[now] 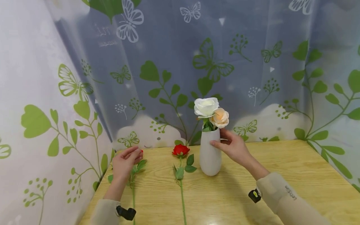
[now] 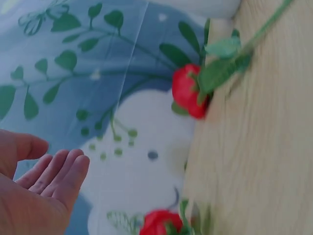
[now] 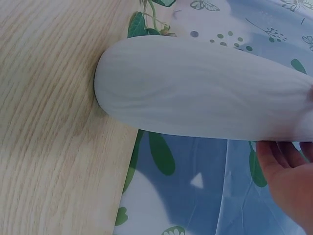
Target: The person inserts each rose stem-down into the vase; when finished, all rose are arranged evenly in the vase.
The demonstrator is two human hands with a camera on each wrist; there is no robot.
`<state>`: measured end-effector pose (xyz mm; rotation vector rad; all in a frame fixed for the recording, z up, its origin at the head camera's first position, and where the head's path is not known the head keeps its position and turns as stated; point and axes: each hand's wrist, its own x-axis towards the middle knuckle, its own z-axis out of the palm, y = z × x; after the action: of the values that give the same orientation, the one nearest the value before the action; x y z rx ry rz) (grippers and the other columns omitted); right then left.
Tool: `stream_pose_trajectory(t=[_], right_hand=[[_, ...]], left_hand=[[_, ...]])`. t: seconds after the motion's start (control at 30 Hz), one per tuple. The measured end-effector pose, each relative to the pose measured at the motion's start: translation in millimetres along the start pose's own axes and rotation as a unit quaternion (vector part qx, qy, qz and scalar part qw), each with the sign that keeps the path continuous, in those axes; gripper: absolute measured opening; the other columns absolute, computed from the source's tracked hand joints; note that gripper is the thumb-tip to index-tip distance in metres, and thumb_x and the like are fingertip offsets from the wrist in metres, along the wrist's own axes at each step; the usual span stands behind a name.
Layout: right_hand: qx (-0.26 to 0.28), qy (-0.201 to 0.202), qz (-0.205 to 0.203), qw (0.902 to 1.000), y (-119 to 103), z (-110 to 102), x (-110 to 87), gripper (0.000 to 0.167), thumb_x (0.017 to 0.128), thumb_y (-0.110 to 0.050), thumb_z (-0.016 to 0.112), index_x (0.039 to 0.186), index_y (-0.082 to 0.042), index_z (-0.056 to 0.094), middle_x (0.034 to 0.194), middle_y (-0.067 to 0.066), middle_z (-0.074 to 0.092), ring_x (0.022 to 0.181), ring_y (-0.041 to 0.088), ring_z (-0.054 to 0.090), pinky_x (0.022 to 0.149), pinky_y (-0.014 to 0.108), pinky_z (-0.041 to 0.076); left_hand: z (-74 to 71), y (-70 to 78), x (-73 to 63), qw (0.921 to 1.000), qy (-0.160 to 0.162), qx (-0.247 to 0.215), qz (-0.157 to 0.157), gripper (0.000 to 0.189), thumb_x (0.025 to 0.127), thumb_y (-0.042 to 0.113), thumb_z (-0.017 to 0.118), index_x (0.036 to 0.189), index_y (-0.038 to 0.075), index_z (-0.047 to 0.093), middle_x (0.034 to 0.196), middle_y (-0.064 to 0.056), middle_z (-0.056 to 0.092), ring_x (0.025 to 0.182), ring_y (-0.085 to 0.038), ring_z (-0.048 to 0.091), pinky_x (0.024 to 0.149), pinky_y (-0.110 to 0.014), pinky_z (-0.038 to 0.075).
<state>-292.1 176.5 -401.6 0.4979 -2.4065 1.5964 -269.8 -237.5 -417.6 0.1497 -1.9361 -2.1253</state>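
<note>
A white vase [image 1: 210,153] stands upright on the table, holding a white rose [image 1: 206,107] and a peach rose [image 1: 220,118]. My right hand [image 1: 234,147] grips it just below the rim, thumb on the near side and fingers behind. In the right wrist view the vase [image 3: 200,88] fills the middle, with the right hand [image 3: 291,181] at its upper end. Over at the left, my left hand [image 1: 125,164] overlaps a red rose [image 1: 141,152] lying on the table and hides most of its bloom. The left wrist view shows that hand [image 2: 44,191] with loosely bent fingers and nothing in them.
Another red rose [image 1: 181,151] lies between the left hand and the vase, its stem toward me. The wooden table [image 1: 281,162] ends at a printed curtain [image 1: 174,37] with leaves and butterflies. A similar white curtain [image 1: 25,78] borders the left side.
</note>
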Motion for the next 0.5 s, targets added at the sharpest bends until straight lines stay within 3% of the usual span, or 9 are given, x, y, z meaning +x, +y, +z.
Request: stream_pose_trajectory(t=[0.27,0.5], right_hand=[[0.020,0.011,0.015,0.9996,-1,-1,-5.2,0.074,0.096,-0.032,0.081,0.158,-0.010,0.048,0.152,0.018,0.059,0.137,0.036,0.061,0.107,0.049,0.057],[0.016,0.007,0.024,0.9996,8,0,-10.0,0.076,0.095,-0.035,0.081,0.159,-0.013,0.047,0.154,0.015,0.057,0.139,0.035,0.060,0.107,0.049,0.057]], left_hand=[[-51.6,-11.3,-7.9,0.9977,0.037,0.023,-0.052,0.035,0.100,0.003,0.071,0.133,-0.008,0.064,0.083,0.012,0.079,0.084,-0.008,0.079,0.083,-0.028,0.066],[-80.7,-27.8,-13.6,0.9908,0.037,0.063,-0.114,0.045,0.100,0.003,0.070,0.140,-0.012,0.058,0.078,0.009,0.078,0.078,-0.009,0.078,0.080,-0.029,0.066]])
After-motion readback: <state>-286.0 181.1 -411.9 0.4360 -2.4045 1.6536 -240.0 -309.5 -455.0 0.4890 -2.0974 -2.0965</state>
